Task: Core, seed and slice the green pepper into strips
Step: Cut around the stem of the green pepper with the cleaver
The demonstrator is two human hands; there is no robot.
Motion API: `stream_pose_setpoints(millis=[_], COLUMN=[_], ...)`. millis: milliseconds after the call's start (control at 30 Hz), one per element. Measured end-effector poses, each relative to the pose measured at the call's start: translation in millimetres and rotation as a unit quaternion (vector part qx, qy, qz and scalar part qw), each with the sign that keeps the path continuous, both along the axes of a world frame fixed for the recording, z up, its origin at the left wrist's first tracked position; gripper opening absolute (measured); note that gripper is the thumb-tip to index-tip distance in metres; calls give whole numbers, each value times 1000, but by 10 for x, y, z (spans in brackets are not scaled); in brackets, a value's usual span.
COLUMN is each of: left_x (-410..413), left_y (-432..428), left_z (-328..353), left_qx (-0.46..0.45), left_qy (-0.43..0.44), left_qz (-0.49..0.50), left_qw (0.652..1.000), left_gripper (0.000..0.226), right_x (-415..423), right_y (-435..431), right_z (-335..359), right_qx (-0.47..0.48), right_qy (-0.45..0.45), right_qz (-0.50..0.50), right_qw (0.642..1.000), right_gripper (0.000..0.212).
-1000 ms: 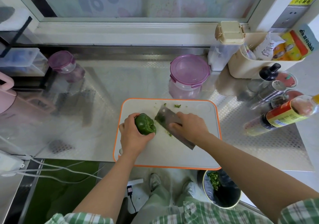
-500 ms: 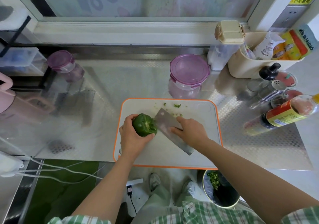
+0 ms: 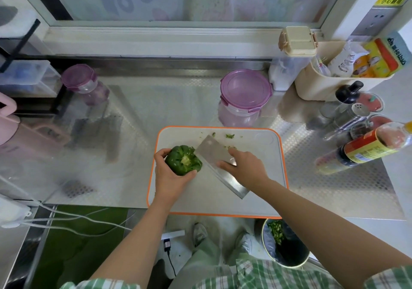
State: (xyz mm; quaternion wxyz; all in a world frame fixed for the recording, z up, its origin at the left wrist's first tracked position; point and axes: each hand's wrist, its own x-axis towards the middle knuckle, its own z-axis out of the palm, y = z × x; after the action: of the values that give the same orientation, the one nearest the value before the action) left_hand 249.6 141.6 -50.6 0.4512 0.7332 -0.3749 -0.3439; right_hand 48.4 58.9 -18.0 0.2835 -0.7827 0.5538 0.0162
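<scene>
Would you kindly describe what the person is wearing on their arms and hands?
Both forearms are bare. The left hand and right hand wear no gloves, and no ring, watch or bracelet shows. Green-and-white checked fabric sleeves appear only at the bottom edge of the picture: the left sleeve and the right sleeve.

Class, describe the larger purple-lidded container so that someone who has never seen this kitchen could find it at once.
Find the orange-rimmed cutting board in the middle of the steel counter. Just behind its far edge stands a clear round container with a purple clip-on lid. The other purple-lidded jar is smaller and sits far to the left.
</scene>
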Motion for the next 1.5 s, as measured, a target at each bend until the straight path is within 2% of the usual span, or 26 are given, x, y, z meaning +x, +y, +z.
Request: stream_pose_setpoints(millis=[67,167,333,400,467,533,667,833,967,1100,1267,1400,1500], left_x=[15,22,22,25,28,36,45,43,28,-6,-20,-37,-38], left_y=[10,8,-7,-22,-35,-40,-44,-45,-31,-58,-113,-119,-96], left_z=[-6,4,27,26,22,30,18,12,-10,0,33,46,44], left_qx=[2,4,4,7,13,24,39,62,67,65,74,71,77], left_qy=[0,7,14,11,-2,-14,-28,-49,-72,-113,-155,-165,-190], left_qz=[1,-4,-1,-8,-11,-11,-26,-54,-74,-47,-23,-30,-15], left_qw=[1000,1000,1000,1000,1000,1000,999,995,992,990,985,983,979], left_gripper=[85,85,85,86,88,88,88,85,85,80,77,77,78], right_x=[-43,-36,-106,-99,-100,-113,-61,12,99,126,142,224,82], right_y=[-11,11,-46,-48,-68,-112,-141,-164,-162,-178,-209,-165,-213], right_z=[-20,-32,-31,-10,-1,27,106,145,200,233,273,264,226], right_qx=[-5,5,-8,5,-4,-8,-4,-55,-56,-79,-98,-80,-69], right_qy=[-14,-4,-18,5,33,23,32,59,75,101,89,85,97], right_qz=[-31,6,-32,13,22,10,107,166,192,175,166,183,147], right_qw=[999,1000,999,1000,999,1000,994,983,977,976,977,976,982], right_gripper=[39,47,42,48,43,41,40,42,39,33,39,36,32])
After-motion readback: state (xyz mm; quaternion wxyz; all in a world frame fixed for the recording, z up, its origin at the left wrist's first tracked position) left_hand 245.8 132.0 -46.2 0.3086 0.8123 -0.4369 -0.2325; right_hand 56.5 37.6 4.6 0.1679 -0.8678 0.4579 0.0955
